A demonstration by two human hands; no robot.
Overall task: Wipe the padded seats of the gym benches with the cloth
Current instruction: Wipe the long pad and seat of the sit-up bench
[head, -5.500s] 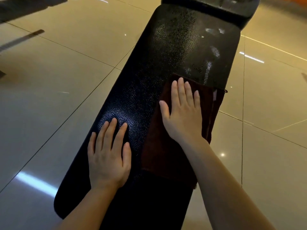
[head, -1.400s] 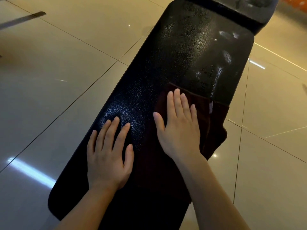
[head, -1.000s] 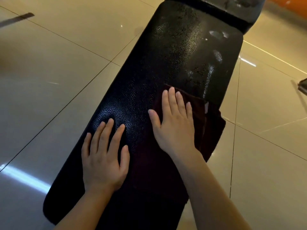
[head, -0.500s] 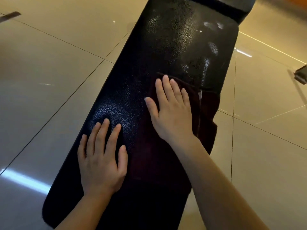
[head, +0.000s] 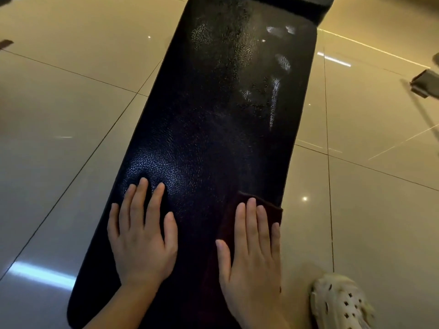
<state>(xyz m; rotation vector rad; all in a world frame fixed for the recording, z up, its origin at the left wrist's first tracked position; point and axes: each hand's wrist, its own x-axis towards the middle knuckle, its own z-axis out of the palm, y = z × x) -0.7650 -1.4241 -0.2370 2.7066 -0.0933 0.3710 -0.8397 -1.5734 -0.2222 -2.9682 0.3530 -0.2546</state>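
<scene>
Cloth [head: 261, 205] mostly under right hand [head: 251, 255]

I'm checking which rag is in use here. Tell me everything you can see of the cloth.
The cloth is dark maroon, soft and towel-like. It lies flat on the black padded bench seat, near its right edge and close to the near end. The right hand presses on it with straight fingers, covering most of it; only its far corner and left strip show. The left hand rests on bare padding, apart from it.
</scene>
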